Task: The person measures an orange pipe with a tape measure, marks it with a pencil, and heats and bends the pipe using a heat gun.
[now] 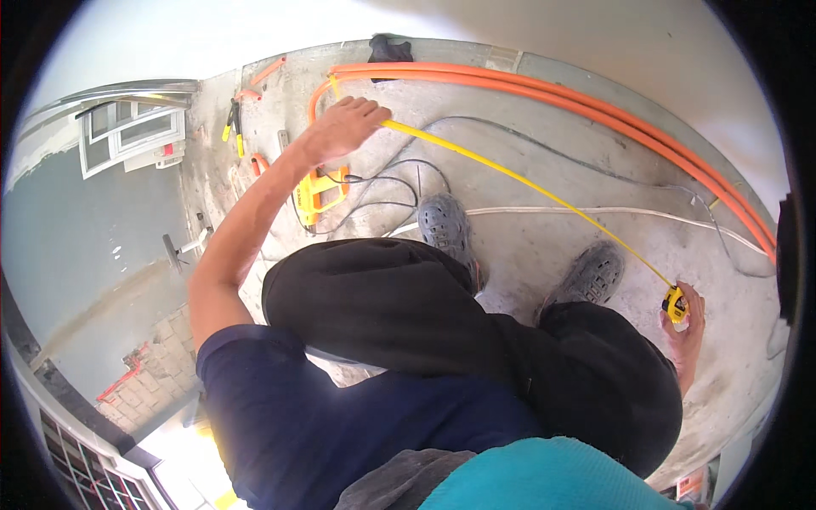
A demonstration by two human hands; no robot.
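Observation:
My right hand [690, 327] grips the yellow and black case of a tape measure [676, 303] low over the floor at the right. From it the yellow tape blade [527, 181] runs taut across the floor, past my feet, to the far left. My left hand [347, 127] is closed on the blade near its far end, with the fingertips hidden from me. A short stretch of blade shows beyond that hand, by the bent end of the long orange pipes [527, 83]. Two grey clogs [446, 225] on my feet stand below the blade.
A yellow power tool [319, 197] with a dark cord lies below my left hand. Yellow-handled cutters [235, 127] and an orange pipe piece [269, 70] lie farther left. A grey cable [544, 146] and a pale hose [595, 210] cross the floor. A black bag [389, 49] sits by the wall.

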